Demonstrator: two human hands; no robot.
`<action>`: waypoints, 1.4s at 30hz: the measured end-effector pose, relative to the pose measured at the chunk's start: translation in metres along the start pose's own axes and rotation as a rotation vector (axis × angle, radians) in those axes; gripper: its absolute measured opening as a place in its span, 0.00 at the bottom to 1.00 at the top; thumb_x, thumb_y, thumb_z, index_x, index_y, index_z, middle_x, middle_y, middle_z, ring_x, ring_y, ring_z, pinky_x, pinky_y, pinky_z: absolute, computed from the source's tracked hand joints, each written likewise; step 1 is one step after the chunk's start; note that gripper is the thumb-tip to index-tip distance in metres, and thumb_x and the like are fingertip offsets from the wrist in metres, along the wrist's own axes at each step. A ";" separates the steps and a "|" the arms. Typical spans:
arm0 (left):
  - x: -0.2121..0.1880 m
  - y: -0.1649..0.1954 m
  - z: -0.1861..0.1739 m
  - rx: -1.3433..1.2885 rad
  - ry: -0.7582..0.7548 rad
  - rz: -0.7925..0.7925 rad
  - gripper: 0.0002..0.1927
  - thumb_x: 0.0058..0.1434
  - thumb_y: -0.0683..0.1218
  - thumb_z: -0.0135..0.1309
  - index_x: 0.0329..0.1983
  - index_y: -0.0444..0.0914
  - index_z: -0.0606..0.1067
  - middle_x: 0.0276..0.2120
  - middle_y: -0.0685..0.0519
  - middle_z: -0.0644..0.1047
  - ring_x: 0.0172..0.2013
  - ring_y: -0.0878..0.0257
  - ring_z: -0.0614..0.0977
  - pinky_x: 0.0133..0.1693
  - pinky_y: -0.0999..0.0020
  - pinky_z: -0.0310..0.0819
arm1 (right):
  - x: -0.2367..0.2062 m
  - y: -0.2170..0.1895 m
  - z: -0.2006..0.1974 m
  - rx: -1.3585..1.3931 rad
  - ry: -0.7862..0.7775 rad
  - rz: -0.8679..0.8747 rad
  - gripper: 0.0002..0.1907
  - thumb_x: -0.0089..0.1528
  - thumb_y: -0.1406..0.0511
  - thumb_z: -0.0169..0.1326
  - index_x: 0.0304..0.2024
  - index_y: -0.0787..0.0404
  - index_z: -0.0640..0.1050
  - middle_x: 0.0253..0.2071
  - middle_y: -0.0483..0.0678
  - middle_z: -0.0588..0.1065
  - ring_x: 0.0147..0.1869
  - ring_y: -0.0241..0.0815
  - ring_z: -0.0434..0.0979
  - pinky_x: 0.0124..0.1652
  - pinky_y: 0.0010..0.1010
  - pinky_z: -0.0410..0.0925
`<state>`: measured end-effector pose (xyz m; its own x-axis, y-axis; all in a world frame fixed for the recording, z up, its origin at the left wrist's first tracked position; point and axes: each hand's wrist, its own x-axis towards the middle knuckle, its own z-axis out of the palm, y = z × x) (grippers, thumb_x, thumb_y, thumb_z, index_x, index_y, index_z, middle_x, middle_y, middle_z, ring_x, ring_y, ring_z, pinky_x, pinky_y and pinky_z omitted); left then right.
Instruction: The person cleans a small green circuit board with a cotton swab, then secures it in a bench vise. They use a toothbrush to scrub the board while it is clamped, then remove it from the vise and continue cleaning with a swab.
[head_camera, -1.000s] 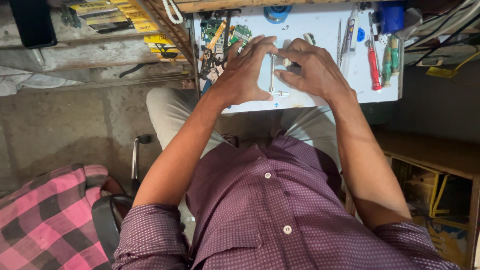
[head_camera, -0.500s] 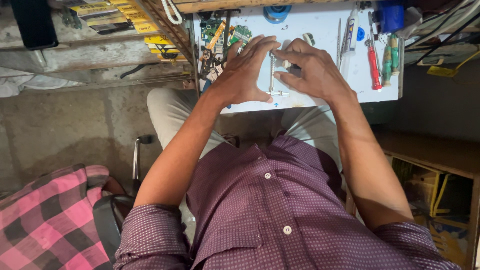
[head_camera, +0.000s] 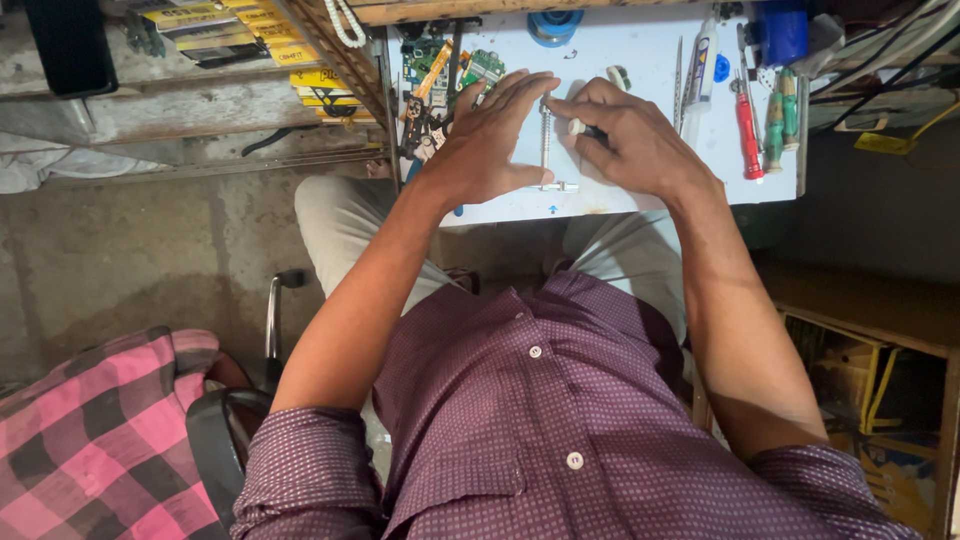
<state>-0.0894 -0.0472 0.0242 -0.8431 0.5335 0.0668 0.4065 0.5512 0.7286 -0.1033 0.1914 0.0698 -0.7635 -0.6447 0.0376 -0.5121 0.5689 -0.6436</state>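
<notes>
Both my hands rest on a small white work table (head_camera: 640, 55). Between them stands a thin metal frame (head_camera: 546, 150), seen edge-on. My left hand (head_camera: 488, 142) presses against its left side, fingers stretched flat and thumb under its lower end. My right hand (head_camera: 632, 142) is curled on a slim tool with a white tip (head_camera: 577, 127) that points at the frame. What lies under my palms is hidden.
Green circuit boards and small parts (head_camera: 440, 85) crowd the table's left end. A red screwdriver (head_camera: 748, 130), green screwdrivers (head_camera: 780, 118), a white tube (head_camera: 703, 55) and a blue container (head_camera: 782, 32) lie at right. A pink checked cloth (head_camera: 90, 440) covers a chair at lower left.
My hands have stayed on the frame with only slight finger shifts. The view has drifted a little.
</notes>
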 end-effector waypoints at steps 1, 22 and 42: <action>0.000 0.000 0.000 -0.002 0.001 -0.004 0.54 0.51 0.59 0.70 0.76 0.41 0.55 0.73 0.41 0.61 0.75 0.48 0.55 0.71 0.45 0.37 | 0.000 0.001 0.000 -0.005 0.000 0.008 0.24 0.64 0.70 0.56 0.64 0.59 0.77 0.49 0.51 0.74 0.54 0.53 0.76 0.54 0.39 0.68; -0.001 -0.003 0.007 0.070 0.080 0.020 0.42 0.61 0.55 0.63 0.74 0.40 0.59 0.72 0.47 0.63 0.74 0.52 0.59 0.71 0.45 0.41 | -0.004 -0.009 -0.006 0.343 0.418 0.235 0.11 0.75 0.62 0.47 0.46 0.64 0.74 0.39 0.48 0.79 0.37 0.38 0.73 0.40 0.31 0.66; -0.002 0.010 -0.007 0.081 -0.015 -0.018 0.75 0.35 0.65 0.75 0.78 0.38 0.43 0.73 0.36 0.57 0.74 0.46 0.56 0.71 0.47 0.39 | -0.004 -0.023 0.021 0.463 0.585 -0.082 0.24 0.77 0.76 0.54 0.69 0.63 0.58 0.50 0.55 0.76 0.55 0.43 0.82 0.56 0.31 0.76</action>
<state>-0.0856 -0.0468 0.0361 -0.8456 0.5320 0.0435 0.4189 0.6109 0.6719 -0.0800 0.1706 0.0686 -0.8808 -0.2256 0.4162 -0.4569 0.1744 -0.8723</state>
